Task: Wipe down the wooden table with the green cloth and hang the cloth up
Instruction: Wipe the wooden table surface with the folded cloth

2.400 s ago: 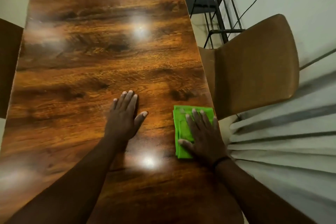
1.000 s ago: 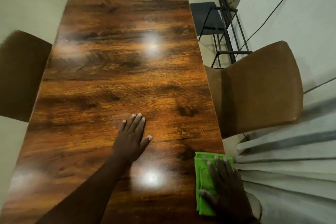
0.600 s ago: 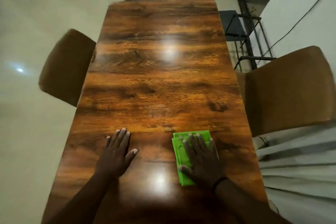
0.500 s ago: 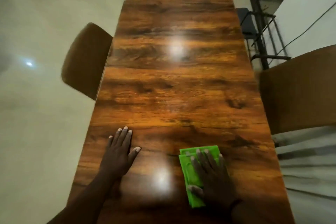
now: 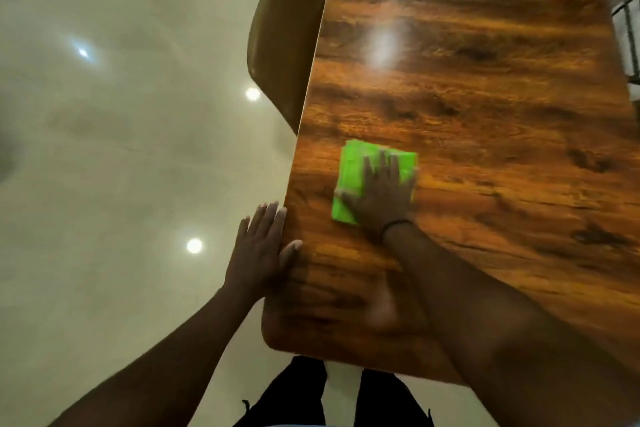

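The glossy wooden table (image 5: 485,87) fills the right of the head view. A folded green cloth (image 5: 353,170) lies flat on it near the left edge. My right hand (image 5: 382,198) presses flat on the cloth with fingers spread, covering its right half. My left hand (image 5: 261,248) rests against the table's left edge, fingers apart over the floor, thumb on the tabletop, holding nothing.
A brown chair (image 5: 284,38) is tucked against the table's left side beyond my left hand. The pale shiny floor (image 5: 121,149) spreads to the left. My dark trouser legs (image 5: 304,395) show below the table's near edge. A metal rack (image 5: 628,10) stands at the far right.
My right hand has slid the cloth leftward across the table toward its left edge. My left hand has moved off the tabletop to the left edge. The view has swung left.
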